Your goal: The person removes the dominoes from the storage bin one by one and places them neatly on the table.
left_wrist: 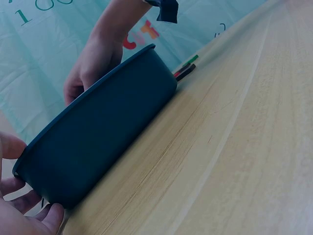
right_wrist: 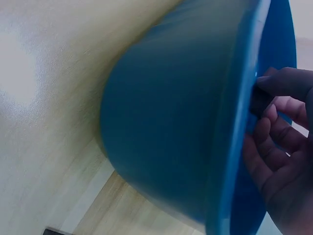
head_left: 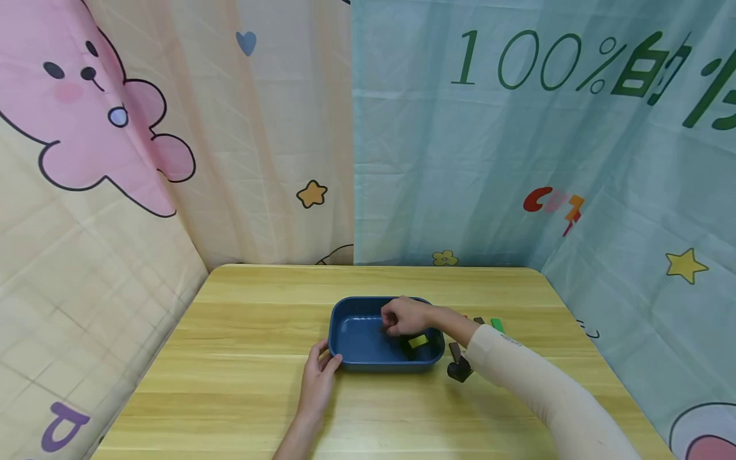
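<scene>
A blue rectangular basin (head_left: 379, 367) stands on the wooden table. My left hand (head_left: 318, 377) grips its front left corner, with the thumb at the rim and the other fingers against the outer wall. Over the right half of the basin, my right hand (head_left: 407, 315) reaches down inside. Its thumb and fingers pinch a small dark block (right_wrist: 260, 102), partly hidden by the rim in the right wrist view. A yellow-topped block (head_left: 418, 341) lies in the basin's right end, below the right hand, among darker pieces in shadow.
Right of the basin, a black piece (head_left: 459, 369) and a brown block (head_left: 455, 350) lie on the table (head_left: 230, 377). Farther back are a green block (head_left: 497, 325) and another dark block (head_left: 479, 321), partly behind the right forearm. Printed curtains (head_left: 276, 128) hang around the table.
</scene>
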Tool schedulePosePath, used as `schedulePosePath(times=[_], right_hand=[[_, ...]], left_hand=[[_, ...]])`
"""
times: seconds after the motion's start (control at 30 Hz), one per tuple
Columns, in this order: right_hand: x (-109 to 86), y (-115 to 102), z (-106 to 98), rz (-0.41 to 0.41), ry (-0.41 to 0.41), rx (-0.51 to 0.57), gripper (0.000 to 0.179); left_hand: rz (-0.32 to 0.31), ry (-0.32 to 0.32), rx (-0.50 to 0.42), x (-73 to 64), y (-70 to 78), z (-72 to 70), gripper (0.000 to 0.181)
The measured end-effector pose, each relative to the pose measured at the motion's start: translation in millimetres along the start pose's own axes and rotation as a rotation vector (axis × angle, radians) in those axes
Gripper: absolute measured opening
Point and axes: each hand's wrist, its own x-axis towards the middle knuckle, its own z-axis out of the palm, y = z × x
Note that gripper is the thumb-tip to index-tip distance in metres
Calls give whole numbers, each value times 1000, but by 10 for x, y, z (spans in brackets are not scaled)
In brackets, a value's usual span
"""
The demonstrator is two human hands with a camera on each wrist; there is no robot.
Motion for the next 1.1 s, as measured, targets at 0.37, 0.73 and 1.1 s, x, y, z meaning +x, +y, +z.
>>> schedulePosePath(times=[0.37, 0.73, 1.1], right_hand=[[-130, -50, -135, -22, 51, 88, 11], [-347, -1, -270, -43, 167, 166, 9], [-511, 42, -278, -18, 254, 233, 12]], left_hand=[[-9, 10, 9, -2, -11, 17, 44], [-4, 22, 2, -13, 10, 6, 44], [-12, 15, -18, -24, 10, -2, 45]])
